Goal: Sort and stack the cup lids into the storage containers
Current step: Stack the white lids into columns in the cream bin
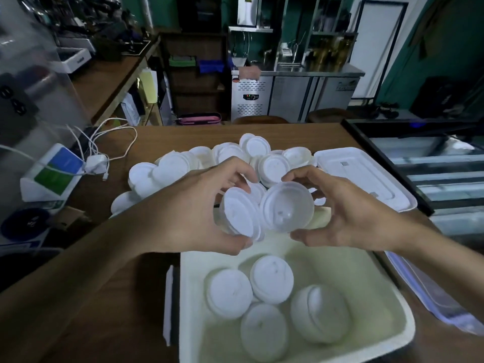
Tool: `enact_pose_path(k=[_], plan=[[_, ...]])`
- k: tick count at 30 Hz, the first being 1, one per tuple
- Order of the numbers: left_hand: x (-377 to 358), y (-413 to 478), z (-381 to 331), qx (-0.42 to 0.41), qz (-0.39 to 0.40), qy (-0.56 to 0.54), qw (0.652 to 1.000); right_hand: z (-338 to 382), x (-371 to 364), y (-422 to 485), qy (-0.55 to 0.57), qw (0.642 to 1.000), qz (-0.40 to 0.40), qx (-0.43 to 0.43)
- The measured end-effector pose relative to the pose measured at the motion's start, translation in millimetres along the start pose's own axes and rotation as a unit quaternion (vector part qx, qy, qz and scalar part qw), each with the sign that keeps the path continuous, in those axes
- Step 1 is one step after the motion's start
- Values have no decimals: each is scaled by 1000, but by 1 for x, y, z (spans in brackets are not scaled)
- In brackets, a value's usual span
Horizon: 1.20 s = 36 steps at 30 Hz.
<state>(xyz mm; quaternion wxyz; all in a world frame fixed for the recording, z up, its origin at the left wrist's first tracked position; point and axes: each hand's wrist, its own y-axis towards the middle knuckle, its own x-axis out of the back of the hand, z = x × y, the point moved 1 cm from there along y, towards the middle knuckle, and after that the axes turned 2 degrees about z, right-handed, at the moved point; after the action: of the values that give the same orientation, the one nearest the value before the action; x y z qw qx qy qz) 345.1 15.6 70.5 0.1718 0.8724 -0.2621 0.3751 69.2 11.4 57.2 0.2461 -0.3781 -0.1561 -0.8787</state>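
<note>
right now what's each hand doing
Left hand: grips a stack of lids.
Right hand: holds a single lid.

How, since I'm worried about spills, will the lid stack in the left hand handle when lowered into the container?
Probably light: the left hand holds the lid stack between thumb and fingers alone. Likely apt to fan apart: its lids sit slightly offset.
</note>
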Motion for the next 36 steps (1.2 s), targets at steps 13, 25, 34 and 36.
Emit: enact_pose_path(k=[13, 25, 34, 36], plan=[[-42, -14, -9, 41, 219, 173, 959, 5, -35, -24, -240, 963, 115, -35], [-79, -9, 3, 142, 291, 287, 902, 4, -73, -12, -353, 906, 212, -101], [-82, -6, 11, 154, 315, 295, 889, -11, -83, -8, -298, 927, 212, -84], [-82, -6, 14, 158, 321, 291, 887, -13, -84, -7, -294, 926, 222, -83]])
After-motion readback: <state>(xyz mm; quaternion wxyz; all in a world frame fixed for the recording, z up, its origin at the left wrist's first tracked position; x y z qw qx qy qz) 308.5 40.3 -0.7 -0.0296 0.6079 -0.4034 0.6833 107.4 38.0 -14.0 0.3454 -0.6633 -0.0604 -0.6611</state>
